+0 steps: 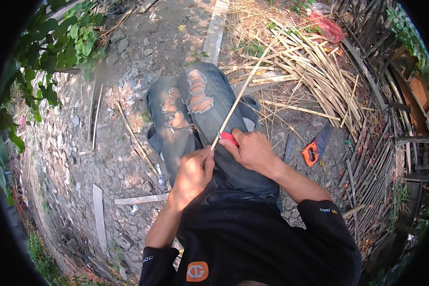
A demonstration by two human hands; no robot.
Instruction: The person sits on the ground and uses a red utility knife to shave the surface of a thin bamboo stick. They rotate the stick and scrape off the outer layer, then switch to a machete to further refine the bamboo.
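Note:
A long, thin pale stick (245, 85) slants from my lap up to the far right, across my ripped jeans. My left hand (194, 172) is closed around its near end. Close beside it, my right hand (252, 148) grips a small red-handled tool (229, 138), whose grey metal end touches the stick just above my left fingers. The tool's exact kind is hidden by my fingers. Both hands are over my thighs. On the ground to the right of my right hand lies a handsaw (315, 145) with an orange handle and a dark blade.
A big pile of pale sticks (319, 81) lies at the far right, with a red mesh bag (326, 27) behind it. A wooden plank (216, 33) stretches away ahead. A stick fence (374, 176) borders the right; leafy branches (43, 47) hang at the far left.

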